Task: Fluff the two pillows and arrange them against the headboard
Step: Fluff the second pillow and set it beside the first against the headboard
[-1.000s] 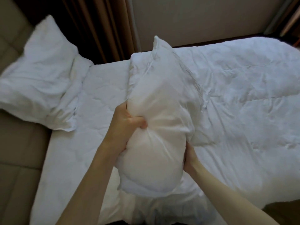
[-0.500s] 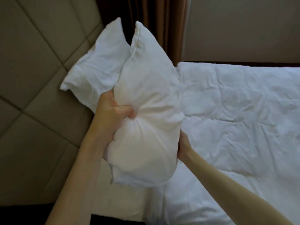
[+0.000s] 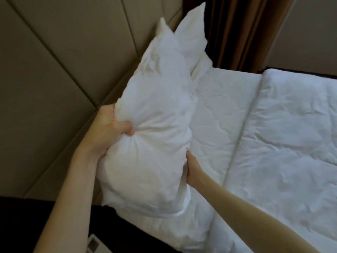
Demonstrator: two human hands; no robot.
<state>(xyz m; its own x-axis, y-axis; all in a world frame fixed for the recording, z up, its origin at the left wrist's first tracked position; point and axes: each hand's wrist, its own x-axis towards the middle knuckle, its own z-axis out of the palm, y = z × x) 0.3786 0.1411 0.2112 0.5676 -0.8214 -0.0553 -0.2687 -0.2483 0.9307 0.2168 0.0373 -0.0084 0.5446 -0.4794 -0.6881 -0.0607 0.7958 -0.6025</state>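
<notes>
While the left hand [image 3: 109, 128] bunches one edge and the right hand [image 3: 191, 167] clamps the opposite edge, a plump white fabric pillow [image 3: 155, 143] hangs between them; beyond it, apparently leaning on the beige padded headboard [image 3: 63, 61], stands a second white pillow [image 3: 193, 37].

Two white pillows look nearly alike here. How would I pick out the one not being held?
Start at the padded beige headboard and follow it to the brown curtain. There, behind the held pillow, the second pillow leans at the bed's far corner. No hand touches it, and only its pointed top shows.
</notes>
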